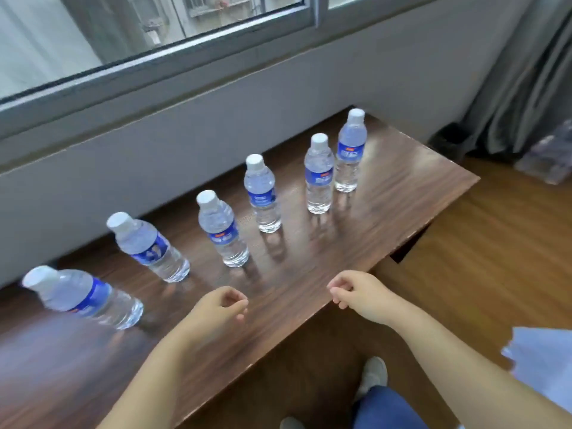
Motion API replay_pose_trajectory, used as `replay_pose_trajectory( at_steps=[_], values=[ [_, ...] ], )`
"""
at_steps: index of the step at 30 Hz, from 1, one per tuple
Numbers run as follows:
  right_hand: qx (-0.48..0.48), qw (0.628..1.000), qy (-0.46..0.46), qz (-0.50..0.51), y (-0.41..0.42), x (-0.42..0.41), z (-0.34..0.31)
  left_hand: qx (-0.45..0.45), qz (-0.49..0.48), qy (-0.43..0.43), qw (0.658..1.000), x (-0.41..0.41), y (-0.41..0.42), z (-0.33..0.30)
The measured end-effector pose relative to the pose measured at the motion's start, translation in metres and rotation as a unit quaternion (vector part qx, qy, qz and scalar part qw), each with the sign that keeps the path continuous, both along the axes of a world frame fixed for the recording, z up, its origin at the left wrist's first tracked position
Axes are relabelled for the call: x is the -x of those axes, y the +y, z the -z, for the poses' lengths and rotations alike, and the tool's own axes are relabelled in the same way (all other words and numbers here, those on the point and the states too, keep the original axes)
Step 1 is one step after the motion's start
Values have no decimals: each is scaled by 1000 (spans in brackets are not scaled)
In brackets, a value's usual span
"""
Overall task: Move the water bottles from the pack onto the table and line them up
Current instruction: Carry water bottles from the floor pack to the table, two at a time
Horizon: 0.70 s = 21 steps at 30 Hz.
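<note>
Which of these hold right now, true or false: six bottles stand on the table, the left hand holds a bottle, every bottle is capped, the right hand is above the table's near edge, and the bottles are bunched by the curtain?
1. Six water bottles stand on the table. True.
2. The left hand holds a bottle. False: it holds nothing, fingers loosely curled.
3. Every bottle is capped. True: all have white caps.
4. The right hand is above the table's near edge. True.
5. Bottles bunched by the curtain. False: they form a row along the window wall.

Six upright water bottles [263, 193] in line
</note>
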State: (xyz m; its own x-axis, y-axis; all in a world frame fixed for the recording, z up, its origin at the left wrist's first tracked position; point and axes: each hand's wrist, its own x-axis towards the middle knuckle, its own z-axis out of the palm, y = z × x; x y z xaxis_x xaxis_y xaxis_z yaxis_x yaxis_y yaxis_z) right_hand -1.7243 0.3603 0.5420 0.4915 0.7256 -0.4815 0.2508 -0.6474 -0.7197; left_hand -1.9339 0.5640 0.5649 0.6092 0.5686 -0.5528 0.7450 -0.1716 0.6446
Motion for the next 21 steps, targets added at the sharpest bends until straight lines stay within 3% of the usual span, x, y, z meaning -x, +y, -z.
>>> replay_pose_trajectory(
  at_steps=[7, 11, 21],
  values=[
    [22, 965, 47, 256, -166, -99, 27, 65, 113, -10, 991, -176, -76, 16],
    [-19, 923, 71, 379, -246, -169, 29, 102, 106, -25, 989, -298, -138, 16],
    [-69, 832, 40, 549, -408, -347, 4, 104, 208, -77, 970, -570, -247, 1]
  ],
)
